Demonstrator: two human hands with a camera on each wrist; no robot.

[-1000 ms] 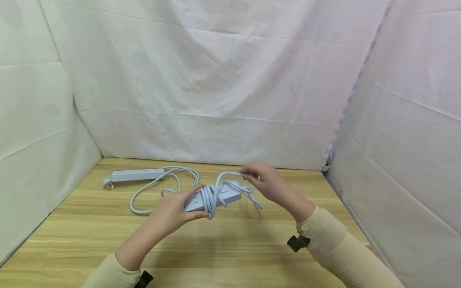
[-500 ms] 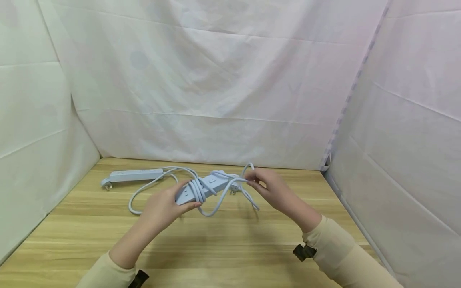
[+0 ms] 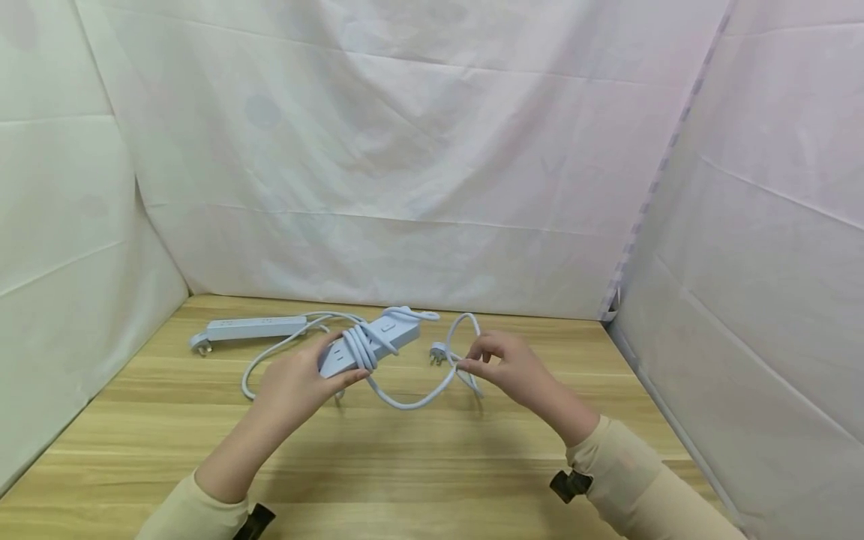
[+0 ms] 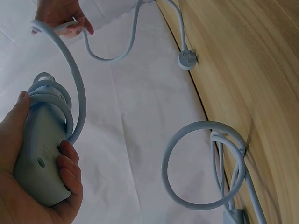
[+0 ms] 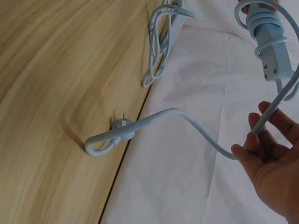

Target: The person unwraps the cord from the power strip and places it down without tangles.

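My left hand (image 3: 293,382) grips the near end of a pale blue power strip (image 3: 407,328), lifted above the table and tilted up to the right. Several turns of its cord (image 3: 359,346) wrap tightly around the body beside my fingers. In the left wrist view, fingers and thumb curl around the strip's smooth casing (image 4: 39,158). My right hand (image 3: 511,369) pinches the loose cord between thumb and fingertips, to the right of the strip. A slack length (image 3: 405,406) sags between both hands. Beyond the pinch, the cord loops down to its plug (image 3: 438,352) near the table.
A second pale blue power strip (image 3: 253,328) lies at the back left of the wooden table (image 3: 405,480). Its plug (image 3: 200,343) sits at the left end, and its cord (image 3: 248,375) loops toward my left hand. White cloth (image 3: 405,150) hangs behind and along both sides.
The held power strip has shifted left and tilted more steeply. A cord turn has come off it, and the slack between my hands has lengthened. My right hand is lower, and the plug now shows.
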